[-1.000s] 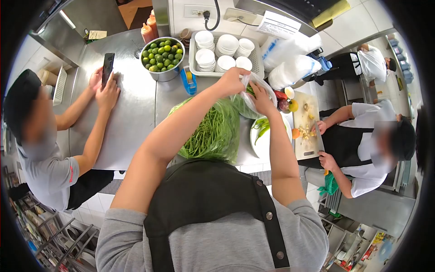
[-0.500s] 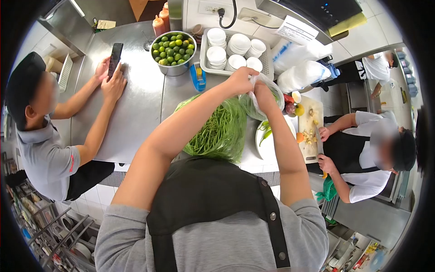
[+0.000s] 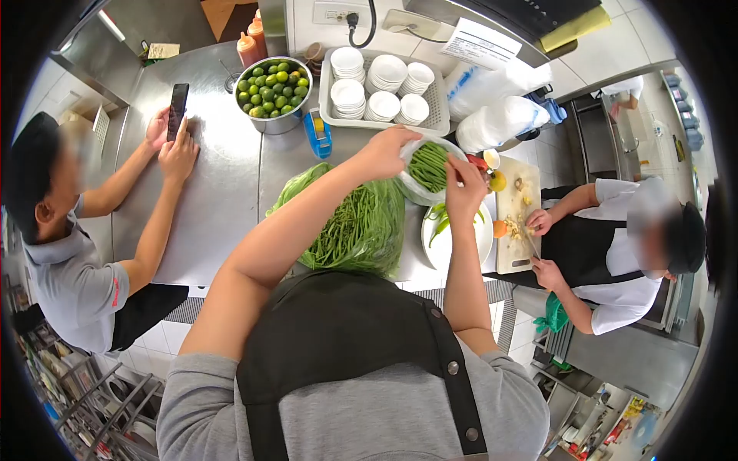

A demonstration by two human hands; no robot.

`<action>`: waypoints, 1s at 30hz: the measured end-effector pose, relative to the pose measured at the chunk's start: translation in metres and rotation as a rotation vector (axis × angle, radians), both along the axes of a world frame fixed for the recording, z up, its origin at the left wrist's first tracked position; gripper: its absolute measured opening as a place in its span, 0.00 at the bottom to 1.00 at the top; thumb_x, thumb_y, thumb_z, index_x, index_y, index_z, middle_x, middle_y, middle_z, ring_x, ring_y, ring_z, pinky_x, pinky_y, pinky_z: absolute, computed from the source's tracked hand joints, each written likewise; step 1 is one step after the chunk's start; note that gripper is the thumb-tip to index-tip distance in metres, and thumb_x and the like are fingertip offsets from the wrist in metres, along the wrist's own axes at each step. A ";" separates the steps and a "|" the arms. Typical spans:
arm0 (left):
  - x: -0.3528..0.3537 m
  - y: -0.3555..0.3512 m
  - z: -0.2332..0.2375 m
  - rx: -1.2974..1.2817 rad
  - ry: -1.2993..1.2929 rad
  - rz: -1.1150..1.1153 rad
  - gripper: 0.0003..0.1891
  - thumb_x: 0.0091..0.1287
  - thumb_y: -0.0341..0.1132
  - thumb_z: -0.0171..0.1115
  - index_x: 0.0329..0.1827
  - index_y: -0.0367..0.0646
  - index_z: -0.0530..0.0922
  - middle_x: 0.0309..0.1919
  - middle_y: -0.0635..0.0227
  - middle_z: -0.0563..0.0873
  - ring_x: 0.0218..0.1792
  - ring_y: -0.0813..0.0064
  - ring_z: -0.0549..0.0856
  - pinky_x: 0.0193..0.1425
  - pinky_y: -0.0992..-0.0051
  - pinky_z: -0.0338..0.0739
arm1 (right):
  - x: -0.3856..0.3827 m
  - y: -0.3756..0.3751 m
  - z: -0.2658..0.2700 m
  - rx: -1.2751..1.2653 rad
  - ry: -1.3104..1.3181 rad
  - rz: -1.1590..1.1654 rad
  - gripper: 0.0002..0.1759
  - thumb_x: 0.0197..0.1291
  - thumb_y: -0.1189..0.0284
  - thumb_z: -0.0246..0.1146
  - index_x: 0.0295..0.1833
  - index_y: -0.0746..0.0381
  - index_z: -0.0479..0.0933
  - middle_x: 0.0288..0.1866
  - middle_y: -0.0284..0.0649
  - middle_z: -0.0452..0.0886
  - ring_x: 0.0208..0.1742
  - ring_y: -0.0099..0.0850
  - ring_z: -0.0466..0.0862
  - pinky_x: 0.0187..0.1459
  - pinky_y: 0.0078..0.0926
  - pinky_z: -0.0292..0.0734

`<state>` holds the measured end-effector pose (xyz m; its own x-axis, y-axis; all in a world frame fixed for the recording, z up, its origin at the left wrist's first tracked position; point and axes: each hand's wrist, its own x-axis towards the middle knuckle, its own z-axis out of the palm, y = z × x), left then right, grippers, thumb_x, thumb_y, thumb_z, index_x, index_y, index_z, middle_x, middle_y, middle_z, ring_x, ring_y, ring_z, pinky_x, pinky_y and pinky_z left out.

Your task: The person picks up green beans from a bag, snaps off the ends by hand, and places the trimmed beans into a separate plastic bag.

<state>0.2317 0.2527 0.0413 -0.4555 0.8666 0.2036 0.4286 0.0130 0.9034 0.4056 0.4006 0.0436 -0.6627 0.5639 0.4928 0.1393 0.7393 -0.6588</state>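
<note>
A small clear plastic bag (image 3: pixel 416 190) is spread at its mouth, showing cut green beans (image 3: pixel 429 167) inside. My left hand (image 3: pixel 387 152) pinches the bag's rim on the left side. At the right side of the mouth, my right hand (image 3: pixel 466 187) has its fingers bent and closed on the bag's edge. Below and to the left of it sits a large plastic bag of long green beans (image 3: pixel 350 227), partly behind my left forearm. A white plate (image 3: pixel 469 247) with green chili peppers (image 3: pixel 440 220) lies under my right wrist.
A steel pot of green limes (image 3: pixel 274 92), a blue tape dispenser (image 3: pixel 317 132) and a basket (image 3: pixel 440 127) of stacked white dishes stand at the back. One person holds a phone (image 3: pixel 177 111) at left; another cuts with a knife (image 3: pixel 532 244) on a cutting board (image 3: pixel 507 260) at right.
My hands, close together at the top of the small bag before, have moved apart. The bag's mouth has opened and the cut beans now show. The view has shifted slightly.
</note>
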 end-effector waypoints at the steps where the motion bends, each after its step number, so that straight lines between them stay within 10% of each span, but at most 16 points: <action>1: 0.000 -0.008 0.005 -0.054 -0.044 -0.016 0.34 0.52 0.19 0.64 0.69 0.39 0.79 0.58 0.54 0.82 0.48 0.63 0.86 0.54 0.66 0.81 | -0.001 0.001 0.002 0.107 -0.081 0.034 0.16 0.61 0.82 0.68 0.55 0.65 0.86 0.47 0.48 0.88 0.38 0.36 0.88 0.40 0.30 0.82; 9: 0.002 -0.030 0.003 -0.104 -0.191 0.051 0.32 0.55 0.17 0.62 0.68 0.40 0.80 0.57 0.54 0.81 0.43 0.66 0.86 0.50 0.67 0.82 | 0.006 -0.006 0.025 0.023 0.036 -0.278 0.12 0.60 0.78 0.71 0.50 0.64 0.84 0.47 0.39 0.82 0.40 0.33 0.78 0.46 0.29 0.78; 14: 0.015 -0.012 0.016 -0.098 -0.052 0.184 0.29 0.58 0.29 0.73 0.66 0.41 0.81 0.57 0.49 0.83 0.46 0.56 0.88 0.51 0.62 0.84 | 0.037 0.035 -0.046 -0.241 -0.193 -0.329 0.32 0.50 0.66 0.80 0.58 0.68 0.76 0.47 0.45 0.80 0.51 0.35 0.80 0.48 0.34 0.80; 22: -0.003 0.026 -0.003 -0.307 0.123 0.212 0.17 0.60 0.41 0.76 0.41 0.35 0.89 0.37 0.45 0.90 0.40 0.48 0.90 0.47 0.59 0.83 | 0.023 0.065 -0.021 -0.571 -0.070 -0.236 0.05 0.58 0.80 0.71 0.38 0.70 0.83 0.28 0.38 0.84 0.23 0.22 0.81 0.25 0.23 0.81; 30: -0.011 0.029 0.004 -0.205 -0.001 0.361 0.13 0.62 0.36 0.73 0.35 0.32 0.87 0.29 0.46 0.88 0.33 0.51 0.90 0.40 0.60 0.82 | 0.010 0.066 0.014 -0.518 -0.130 -0.226 0.09 0.57 0.80 0.72 0.43 0.70 0.85 0.31 0.35 0.84 0.27 0.20 0.80 0.27 0.20 0.79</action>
